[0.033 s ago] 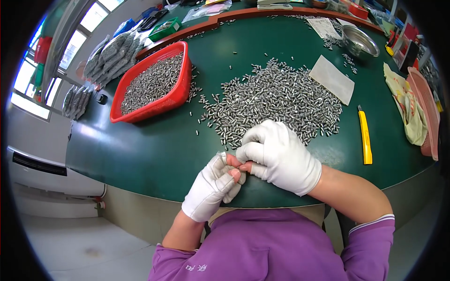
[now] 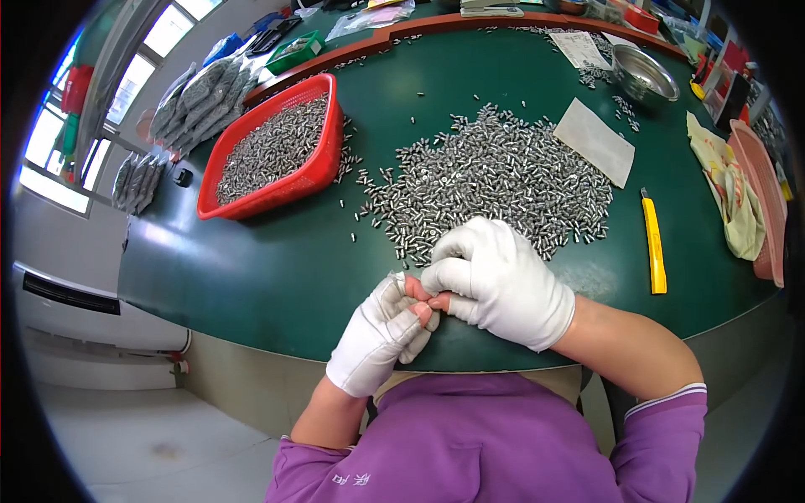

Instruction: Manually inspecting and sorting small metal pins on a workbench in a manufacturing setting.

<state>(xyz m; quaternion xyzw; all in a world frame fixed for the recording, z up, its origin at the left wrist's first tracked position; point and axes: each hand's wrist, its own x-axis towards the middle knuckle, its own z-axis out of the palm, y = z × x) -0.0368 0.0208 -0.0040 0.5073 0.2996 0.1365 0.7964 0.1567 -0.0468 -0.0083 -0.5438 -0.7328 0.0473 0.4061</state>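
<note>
Both of my hands wear white gloves with bare fingertips and meet at the near edge of the round green table (image 2: 251,277). My left hand (image 2: 381,335) is curled, with a small metal part showing at its fingertips. My right hand (image 2: 499,281) is bent over, and its thumb and forefinger pinch against the left fingertips. What sits between the fingers is mostly hidden. Just beyond my hands, at the middle of the table, lies a broad pile of small silver metal cylinders (image 2: 495,180).
A red plastic basket (image 2: 323,172) full of the same parts stands at the left. A yellow utility knife (image 2: 653,243) lies at the right, with a white paper sheet (image 2: 594,141), a steel bowl (image 2: 644,75), a yellowish cloth (image 2: 731,197) and a pink tray (image 2: 767,201). Bagged parts (image 2: 197,96) are stacked far left.
</note>
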